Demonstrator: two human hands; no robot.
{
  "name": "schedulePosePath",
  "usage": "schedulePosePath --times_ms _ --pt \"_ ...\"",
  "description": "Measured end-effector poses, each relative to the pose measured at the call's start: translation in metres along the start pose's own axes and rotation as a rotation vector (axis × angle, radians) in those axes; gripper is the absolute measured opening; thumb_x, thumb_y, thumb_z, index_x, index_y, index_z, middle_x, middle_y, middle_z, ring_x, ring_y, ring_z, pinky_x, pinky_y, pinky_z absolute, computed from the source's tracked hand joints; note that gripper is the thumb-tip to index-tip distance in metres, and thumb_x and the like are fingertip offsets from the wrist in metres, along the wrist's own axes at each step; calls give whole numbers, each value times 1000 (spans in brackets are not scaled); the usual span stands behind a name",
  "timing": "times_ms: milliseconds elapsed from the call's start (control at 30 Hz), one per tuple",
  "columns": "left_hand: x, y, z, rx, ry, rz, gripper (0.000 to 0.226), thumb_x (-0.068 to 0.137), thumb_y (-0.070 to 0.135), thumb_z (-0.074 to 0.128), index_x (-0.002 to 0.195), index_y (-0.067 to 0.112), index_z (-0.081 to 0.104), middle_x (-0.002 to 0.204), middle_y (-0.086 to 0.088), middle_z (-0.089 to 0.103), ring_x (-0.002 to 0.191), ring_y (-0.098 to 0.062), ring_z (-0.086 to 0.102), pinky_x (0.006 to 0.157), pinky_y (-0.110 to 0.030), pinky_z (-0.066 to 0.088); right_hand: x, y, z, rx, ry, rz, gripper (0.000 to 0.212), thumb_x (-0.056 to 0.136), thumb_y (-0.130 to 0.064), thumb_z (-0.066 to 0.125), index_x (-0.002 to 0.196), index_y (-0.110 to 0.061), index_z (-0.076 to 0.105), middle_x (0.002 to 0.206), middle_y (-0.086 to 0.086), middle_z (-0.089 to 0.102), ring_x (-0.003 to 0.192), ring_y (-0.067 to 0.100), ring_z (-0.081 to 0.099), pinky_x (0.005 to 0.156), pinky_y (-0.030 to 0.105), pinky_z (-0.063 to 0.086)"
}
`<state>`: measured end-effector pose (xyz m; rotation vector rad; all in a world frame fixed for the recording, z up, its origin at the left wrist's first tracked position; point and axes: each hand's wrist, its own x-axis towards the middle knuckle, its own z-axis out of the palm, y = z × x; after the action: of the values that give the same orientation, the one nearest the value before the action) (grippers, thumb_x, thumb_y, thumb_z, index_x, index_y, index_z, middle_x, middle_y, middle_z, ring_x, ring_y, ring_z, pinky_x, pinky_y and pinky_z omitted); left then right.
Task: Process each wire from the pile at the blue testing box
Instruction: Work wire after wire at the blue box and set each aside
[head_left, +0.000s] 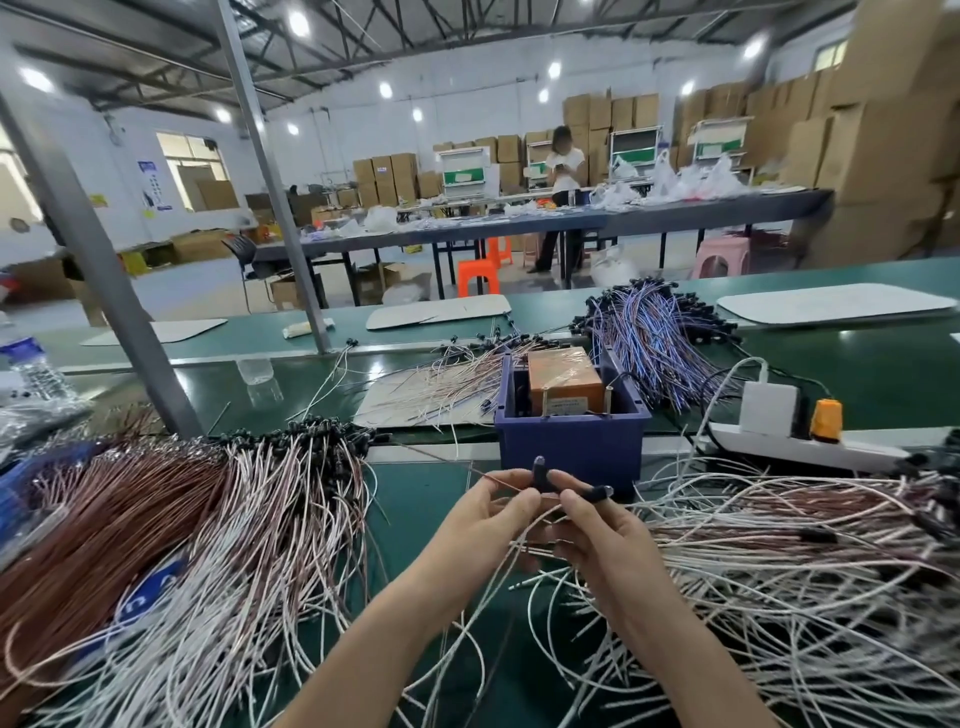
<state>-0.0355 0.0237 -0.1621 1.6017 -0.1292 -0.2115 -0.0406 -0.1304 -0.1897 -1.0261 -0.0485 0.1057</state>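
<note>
Green bench (426, 514) shows only as a narrow strip between heaps, where both hands pinch one thin wire (480, 474) just in front of the blue testing box (571, 447). The left hand (493, 512) pinches its reddish lead and the right hand (597, 535) its black end. The left pile (182, 519) and the tangled right pile (779, 545) crowd both forearms.
</note>
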Motion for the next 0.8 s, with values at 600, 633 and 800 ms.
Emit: schedulePosePath --times_ms 600,633,800 --pt "-30 52 -73 366 565 19 30 105 22 46 103 3 69 83 -13 73 57 -14 64 45 -21 49 -6 -23 -21 514 158 -48 21 89 -13 64 103 -8 78 99 15 76 83 20 76 70 25 60" --pt "-35 46 -51 213 373 -132 38 106 29 43 102 3 71 83 -12 76 56 -16 68 46 -23 52 -6 -24 -20 524 142 -58 20 85 -14 65 96 -9 81 98 14 77 83 19 76 70 24 60" --pt "-36 30 18 -464 16 -398 46 98 38 57 127 3 48 113 -17 74 103 -29 73 84 -42 61 -8 -23 -18 497 92 -61 20 83 -16 65 92 -14 83 98 12 77 84 17 76 69 23 60"
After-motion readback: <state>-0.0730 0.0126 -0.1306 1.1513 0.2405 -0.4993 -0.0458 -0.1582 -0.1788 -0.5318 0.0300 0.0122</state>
